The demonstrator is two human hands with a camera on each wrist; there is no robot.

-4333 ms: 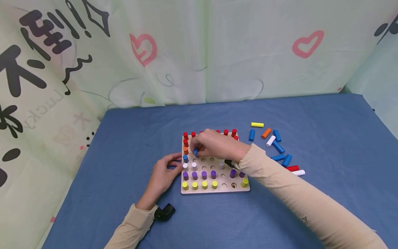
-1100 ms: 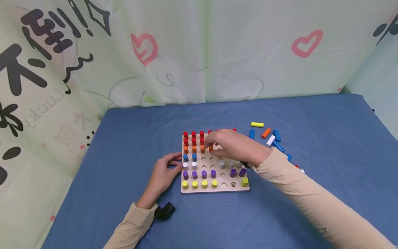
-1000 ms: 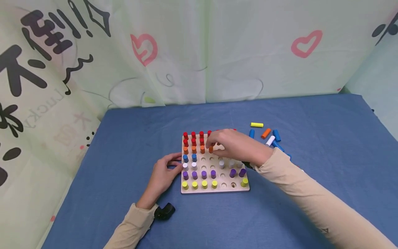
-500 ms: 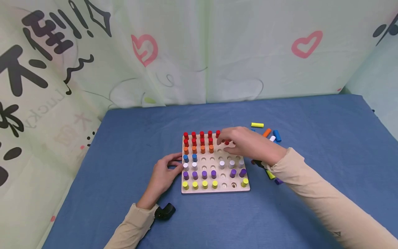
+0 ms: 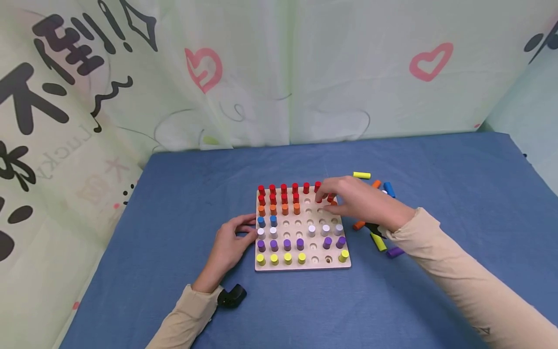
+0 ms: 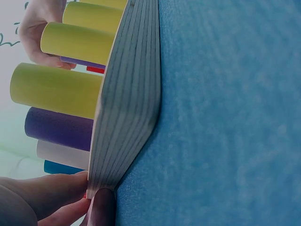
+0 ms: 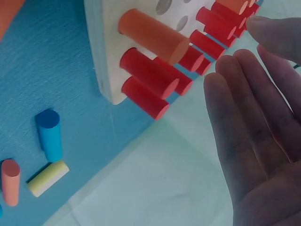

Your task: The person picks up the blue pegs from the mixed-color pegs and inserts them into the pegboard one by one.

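Note:
A pale wooden pegboard bears rows of upright red, orange, blue, white, purple and yellow pegs, with several holes bare. My left hand holds the board's left edge; in the left wrist view, its fingers sit right at that edge. Over the board's right side hovers my right hand, fingers loosely bent and nothing between them. In the right wrist view, its fingertips are apart from the red pegs and an orange peg. Part of the far right corner is hidden behind this hand.
Right of the board, loose pegs lie on the blue cloth, among them a yellow peg, a purple peg, an orange peg and a blue peg. A printed curtain hangs behind.
The right hand earlier set a blue peg in the second column, later had its fingers at the fourth orange peg, then moved right, away from it. The left hand has stayed put.

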